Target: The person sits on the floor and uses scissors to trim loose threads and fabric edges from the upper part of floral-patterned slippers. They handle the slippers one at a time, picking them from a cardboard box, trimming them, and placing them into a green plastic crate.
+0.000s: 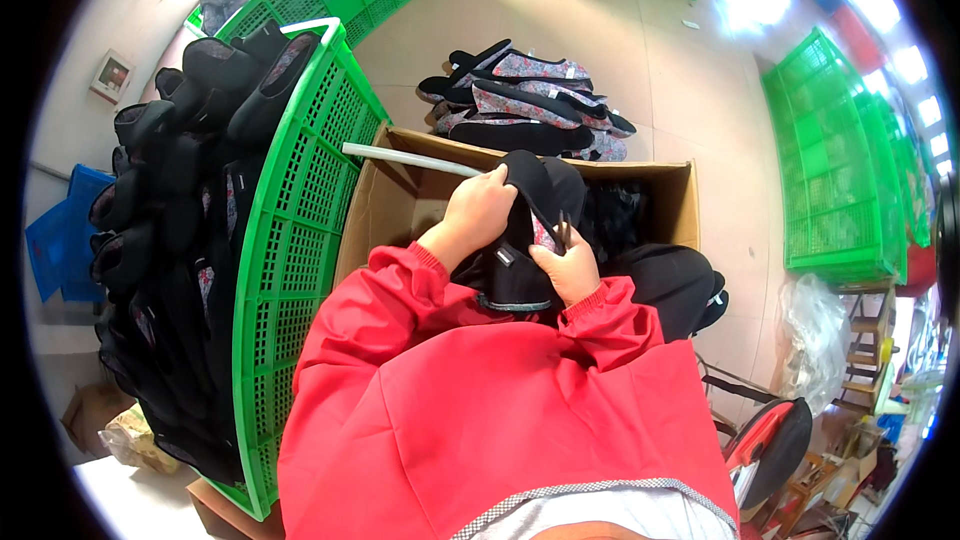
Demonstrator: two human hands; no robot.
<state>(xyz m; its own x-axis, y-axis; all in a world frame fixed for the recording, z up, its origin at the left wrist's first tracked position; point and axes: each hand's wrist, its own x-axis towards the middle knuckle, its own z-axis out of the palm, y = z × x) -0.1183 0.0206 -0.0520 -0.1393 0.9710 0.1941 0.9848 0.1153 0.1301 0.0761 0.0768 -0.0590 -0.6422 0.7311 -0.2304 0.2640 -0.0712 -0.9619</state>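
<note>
In front of me, over the cardboard box, I hold a black cloth shoe [540, 180] with a floral lining showing at its opening. My left hand [478, 210] is closed on its upper left edge. My right hand [568, 268] is closed on small dark snips [563, 227], whose two points stick up beside the opening; most of the tool is hidden in the palm. Just below the hands sits another black shoe part [517, 275] with a small pale label. A white tube [410, 157] runs from the crate side to my left hand; whether I touch it, I cannot tell.
The open cardboard box [660, 168] holds black items. Beyond it lies a pile of floral-lined shoes [530, 100]. A green crate [300, 190] at left borders heaped black shoes [165, 210]. More green crates [835, 155] stand at right, near a clear plastic bag [815, 325].
</note>
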